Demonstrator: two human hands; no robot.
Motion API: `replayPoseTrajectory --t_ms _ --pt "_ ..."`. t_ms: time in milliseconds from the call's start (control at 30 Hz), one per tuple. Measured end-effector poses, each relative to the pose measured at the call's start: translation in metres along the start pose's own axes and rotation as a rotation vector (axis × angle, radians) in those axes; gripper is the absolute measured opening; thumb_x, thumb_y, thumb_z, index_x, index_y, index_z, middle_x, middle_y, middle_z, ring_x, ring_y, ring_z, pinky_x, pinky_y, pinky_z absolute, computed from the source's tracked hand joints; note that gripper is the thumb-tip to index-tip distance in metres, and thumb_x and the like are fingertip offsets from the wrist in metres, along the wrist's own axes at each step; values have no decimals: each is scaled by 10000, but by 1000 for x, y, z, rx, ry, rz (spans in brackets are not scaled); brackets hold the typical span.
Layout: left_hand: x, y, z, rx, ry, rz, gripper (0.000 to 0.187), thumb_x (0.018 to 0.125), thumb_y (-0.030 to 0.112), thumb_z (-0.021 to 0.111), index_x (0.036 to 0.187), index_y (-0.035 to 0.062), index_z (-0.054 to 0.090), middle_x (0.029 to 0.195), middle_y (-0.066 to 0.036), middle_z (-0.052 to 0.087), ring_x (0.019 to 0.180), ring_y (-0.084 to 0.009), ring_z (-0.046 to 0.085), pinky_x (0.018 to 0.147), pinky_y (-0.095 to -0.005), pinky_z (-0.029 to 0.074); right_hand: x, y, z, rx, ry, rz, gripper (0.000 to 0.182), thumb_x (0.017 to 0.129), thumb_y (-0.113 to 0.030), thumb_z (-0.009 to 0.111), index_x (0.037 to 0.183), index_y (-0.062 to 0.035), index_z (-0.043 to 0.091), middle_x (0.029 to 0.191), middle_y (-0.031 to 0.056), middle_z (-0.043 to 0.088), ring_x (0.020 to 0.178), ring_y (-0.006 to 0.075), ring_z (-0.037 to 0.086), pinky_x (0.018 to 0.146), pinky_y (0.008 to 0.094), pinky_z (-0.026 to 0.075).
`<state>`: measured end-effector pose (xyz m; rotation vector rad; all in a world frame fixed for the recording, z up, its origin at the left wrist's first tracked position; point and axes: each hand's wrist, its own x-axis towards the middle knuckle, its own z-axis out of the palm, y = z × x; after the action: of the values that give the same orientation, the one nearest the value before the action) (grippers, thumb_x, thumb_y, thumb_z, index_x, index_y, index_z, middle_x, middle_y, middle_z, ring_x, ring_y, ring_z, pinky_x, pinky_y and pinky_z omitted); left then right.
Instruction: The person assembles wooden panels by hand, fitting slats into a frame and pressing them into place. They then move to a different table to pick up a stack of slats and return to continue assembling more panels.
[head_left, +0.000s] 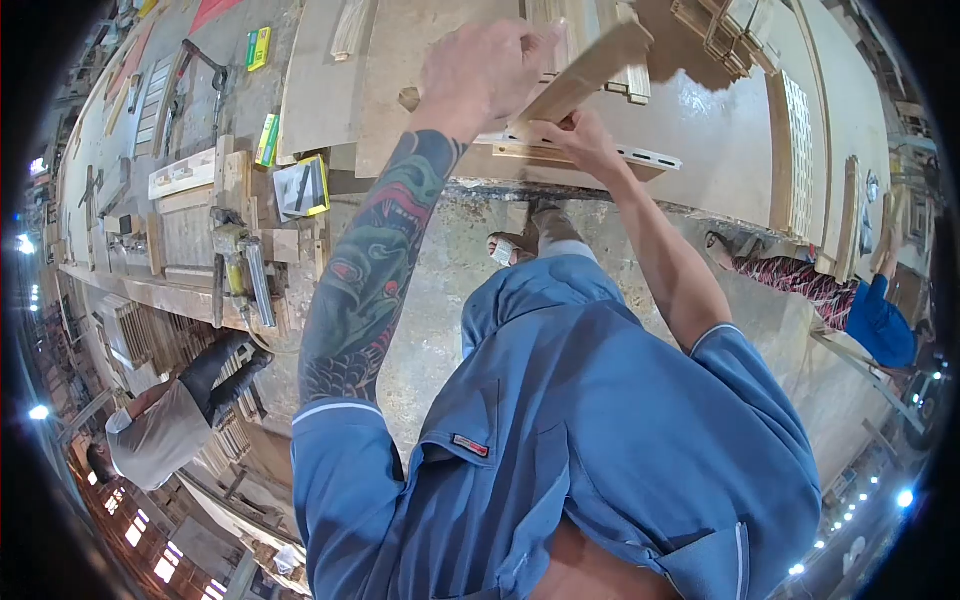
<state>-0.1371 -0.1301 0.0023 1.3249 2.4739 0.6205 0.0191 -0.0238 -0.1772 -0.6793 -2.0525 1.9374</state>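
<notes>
My right hand (580, 142) grips the near end of a flat wooden piece (592, 72), which slants up and away to the right. Below that hand, a narrow wooden strip with a slotted pale edge (640, 157) lies along the bench edge. My left hand (488, 68), on the tattooed arm, is raised over the bench left of the wooden piece. It is slightly blurred, with its fingers curled; whatever they may hold is hidden. A small wood block (409, 98) lies beside the left wrist.
Bundled wooden strips (715, 40) and a stacked row of slats (790, 150) lie to the right. At left are yellow-green boxes (268, 140), a clamp (205, 65) and wooden frame parts (185, 180). Other people stand at lower left (160, 430) and far right (880, 320).
</notes>
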Motion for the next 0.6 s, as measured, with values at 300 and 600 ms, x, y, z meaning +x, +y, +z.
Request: replayPoseTrajectory --t_ms 300,600 --pt "1 3 -5 -38 9 -11 645 984 644 350 1041 129 733 859 -177 697 871 -383 664 751 -466 493 5 6 12 -449 15 -226 190 817 -204 728 945 -63 713 856 131 677 862 352 622 812 468 447" --pt "6 51 22 24 194 304 584 978 593 465 1066 81 732 944 -131 728 830 -337 675 757 -425 506 -2 30 24 -169 135 -341 335 766 -60 689 1091 -126 642 906 83 665 911 269 634 838 449 422"
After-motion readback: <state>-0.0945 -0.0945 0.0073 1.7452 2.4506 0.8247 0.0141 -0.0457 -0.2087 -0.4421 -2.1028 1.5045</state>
